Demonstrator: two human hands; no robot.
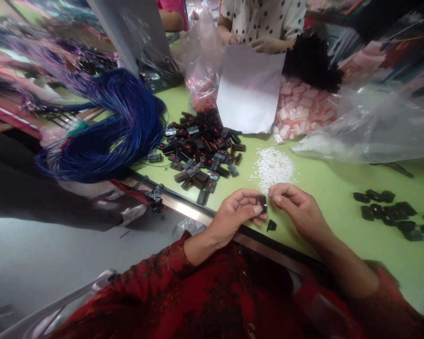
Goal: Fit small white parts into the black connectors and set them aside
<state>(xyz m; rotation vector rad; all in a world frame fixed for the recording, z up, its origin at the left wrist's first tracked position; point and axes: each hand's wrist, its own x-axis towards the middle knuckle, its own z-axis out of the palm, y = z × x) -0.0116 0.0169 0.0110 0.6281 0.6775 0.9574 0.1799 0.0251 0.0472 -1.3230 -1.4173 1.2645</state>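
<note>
Near the front edge of the green table, my left hand (238, 210) grips a small black connector (261, 204) between thumb and fingers. Just to its right, my right hand (295, 207) has thumb and index finger pinched together; whatever is between them is too small to make out. A pile of tiny white pieces (273, 167) lies right beyond my hands. Below and between the hands, one loose black piece (272, 226) rests on the table. A heap of black connectors with red parts (201, 150) sits to the left of the white pile.
A blue wire bundle (109, 127) hangs over the left edge. Several black pieces (385, 209) lie at right. Behind are a white sheet (250, 89), pink-white parts (300, 110) and a clear plastic bag (374, 127). A person in a dotted shirt (263, 21) is across the table.
</note>
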